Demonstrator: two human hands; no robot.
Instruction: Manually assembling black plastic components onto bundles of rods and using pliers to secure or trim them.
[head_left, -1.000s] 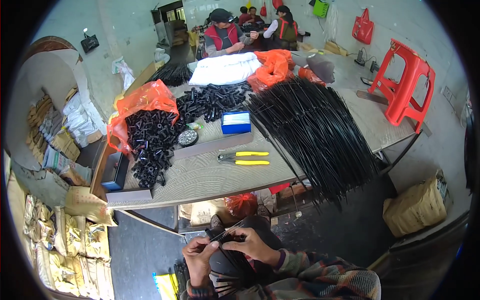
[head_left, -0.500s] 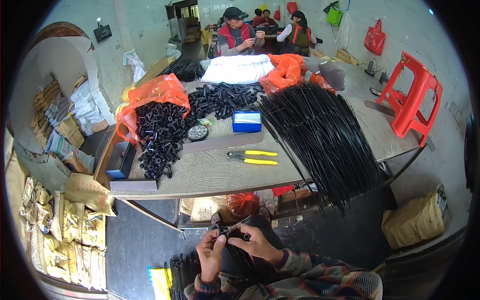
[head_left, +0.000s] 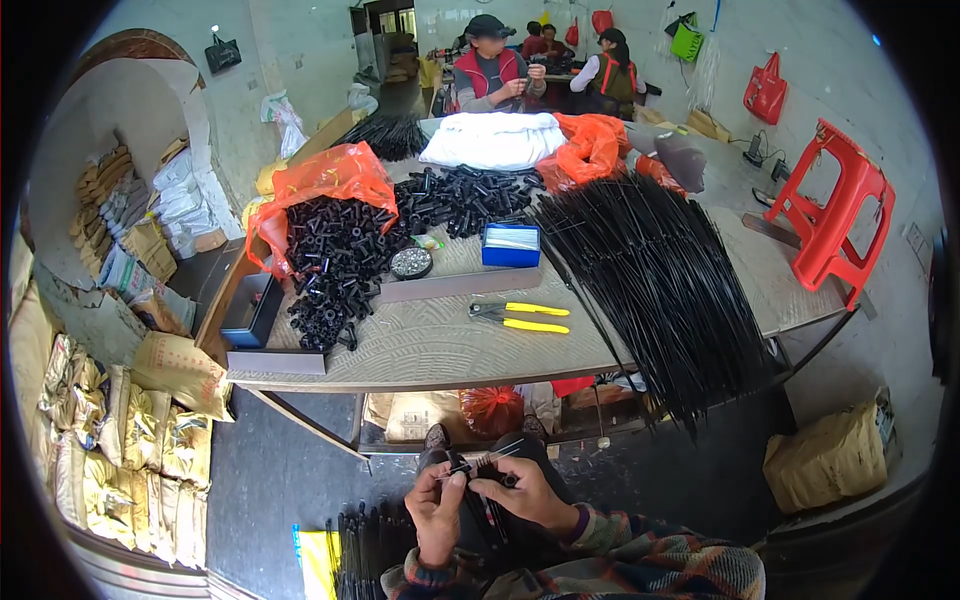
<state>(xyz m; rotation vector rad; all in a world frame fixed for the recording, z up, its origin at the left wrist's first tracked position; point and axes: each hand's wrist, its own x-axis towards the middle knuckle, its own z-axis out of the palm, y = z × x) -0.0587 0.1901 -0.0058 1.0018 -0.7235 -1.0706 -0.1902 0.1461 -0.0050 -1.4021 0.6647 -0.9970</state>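
Above my lap, my left hand (head_left: 437, 512) pinches a small black plastic fitting (head_left: 458, 466) between thumb and fingers. Close beside it, my right hand (head_left: 530, 494) is closed with its fingertips on thin metal pins (head_left: 497, 454) that stick out over the fitting. A short black tube (head_left: 510, 480) shows at the curled fingers of my right hand. Below the hands, long black rods (head_left: 492, 518) lie across my lap, partly hidden. How the pins meet the fitting is too small to tell.
The table (head_left: 420, 350) bears a heap of black fittings (head_left: 340, 250), yellow-handled pliers (head_left: 520, 316), a blue box of pins (head_left: 510, 245), a round tin (head_left: 411, 263), a sheaf of black rods (head_left: 660, 290) and a red stool (head_left: 845, 220). Across it sits a person (head_left: 490, 70).
The view has shifted slightly, so the table's things sit a little further right. Both hands remain together; the metal pins between them now point further up and right.
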